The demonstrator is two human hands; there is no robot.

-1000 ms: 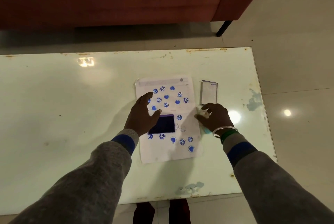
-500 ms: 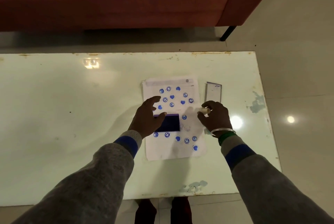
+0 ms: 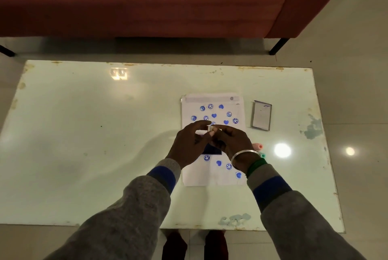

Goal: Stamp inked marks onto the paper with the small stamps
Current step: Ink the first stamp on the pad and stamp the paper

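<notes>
Two hands meet above the paper [image 3: 212, 178] | left hand [image 3: 190, 144] and right hand [image 3: 233, 142] both pinch one small white stamp [image 3: 210, 128] at fingertips | ink pad [image 3: 212, 150] beneath, partly hidden | risk: stamp slips in handover, smudging blue marks [image 3: 218, 162] | lid [image 3: 261, 118] farther right on counter [image 3: 84, 134]

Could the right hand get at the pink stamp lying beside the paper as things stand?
Probably yes: the pink stamp lies uncovered on the table beside the right hand, though its fingers and the left hand together hold a small white stamp.
</notes>
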